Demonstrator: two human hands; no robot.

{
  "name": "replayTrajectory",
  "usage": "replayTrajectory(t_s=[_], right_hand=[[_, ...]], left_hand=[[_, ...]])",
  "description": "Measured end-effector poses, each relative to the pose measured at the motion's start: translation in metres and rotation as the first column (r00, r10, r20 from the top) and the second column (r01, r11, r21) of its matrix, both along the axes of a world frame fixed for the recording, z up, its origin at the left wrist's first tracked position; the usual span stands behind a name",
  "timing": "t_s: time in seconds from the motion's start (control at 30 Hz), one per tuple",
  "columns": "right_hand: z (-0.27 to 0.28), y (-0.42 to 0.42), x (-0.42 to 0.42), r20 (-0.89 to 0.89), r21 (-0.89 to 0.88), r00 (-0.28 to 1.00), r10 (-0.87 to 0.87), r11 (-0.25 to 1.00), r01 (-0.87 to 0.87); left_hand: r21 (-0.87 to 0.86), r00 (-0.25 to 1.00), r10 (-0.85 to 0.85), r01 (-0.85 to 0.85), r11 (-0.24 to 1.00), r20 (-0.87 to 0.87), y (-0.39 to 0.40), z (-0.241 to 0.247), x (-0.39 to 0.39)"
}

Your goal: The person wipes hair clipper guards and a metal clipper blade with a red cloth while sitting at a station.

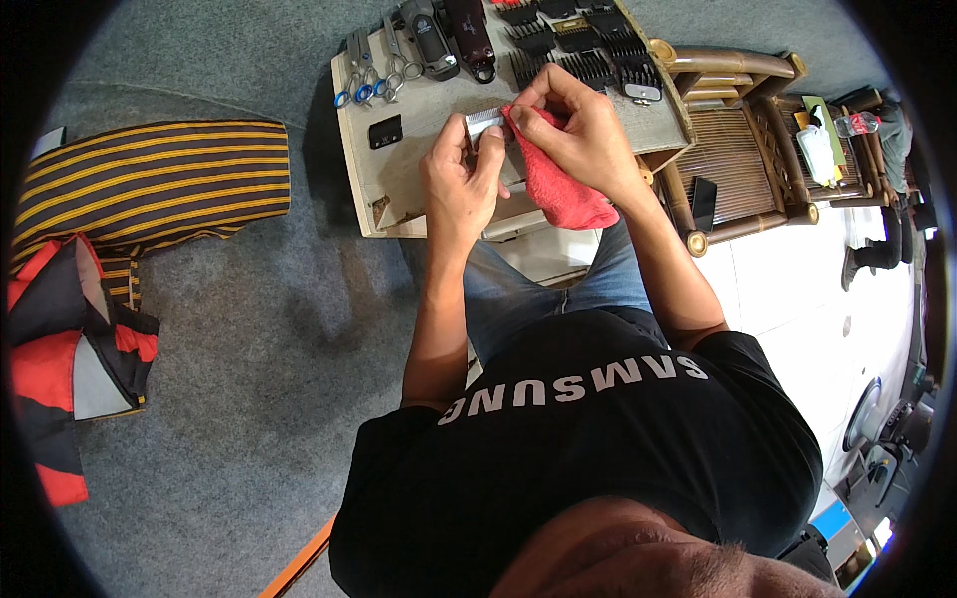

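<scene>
My left hand [463, 176] grips a metal hair clipper blade [484, 121] between thumb and fingers, its toothed edge facing away from me. A red cloth [564, 190] is pinched in my right hand [579, 131], with one corner at the blade's right end and the rest hanging below. Both hands are over the pale wooden table [396, 179]. A small black plate-like part [386, 132] lies to the left of my left hand. Beyond the hands are a black hair clipper [430, 41], a dark red hair clipper [471, 37] and several clipper guard combs [587, 67].
Several hairdressing scissors [364, 71] lie at the table's far left. To the right stands a bamboo chair [729, 164] with a black phone [703, 203] on it. A plastic bottle [857, 124] is farther right, near a person [893, 157]. Striped fabric [157, 183] is at the left.
</scene>
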State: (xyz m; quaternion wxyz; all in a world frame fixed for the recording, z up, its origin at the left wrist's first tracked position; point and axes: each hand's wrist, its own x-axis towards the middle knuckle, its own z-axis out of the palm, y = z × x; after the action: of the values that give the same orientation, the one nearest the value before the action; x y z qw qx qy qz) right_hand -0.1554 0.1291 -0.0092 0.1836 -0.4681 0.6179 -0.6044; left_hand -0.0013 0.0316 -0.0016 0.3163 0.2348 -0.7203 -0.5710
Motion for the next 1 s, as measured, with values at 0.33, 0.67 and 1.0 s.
replayTrajectory(t_s=[0.33, 0.67, 1.0], right_hand=[[-0.011, -0.008, 0.0, -0.024, -0.155, 0.997, -0.079, 0.985, 0.074], [-0.01, -0.004, -0.002, -0.032, -0.087, 0.998, -0.055, 0.995, 0.052], [-0.009, -0.005, -0.001, -0.083, -0.105, 0.995, -0.061, 0.993, 0.052]], left_hand=[[-0.04, 1.0, -0.005, 0.006, 0.999, 0.019, -0.001, 0.001, 0.001], [-0.091, 0.999, 0.027, -0.024, 0.996, 0.023, -0.001, -0.002, -0.002], [-0.126, 0.998, 0.037, -0.029, 0.992, 0.057, 0.0, -0.001, -0.002]])
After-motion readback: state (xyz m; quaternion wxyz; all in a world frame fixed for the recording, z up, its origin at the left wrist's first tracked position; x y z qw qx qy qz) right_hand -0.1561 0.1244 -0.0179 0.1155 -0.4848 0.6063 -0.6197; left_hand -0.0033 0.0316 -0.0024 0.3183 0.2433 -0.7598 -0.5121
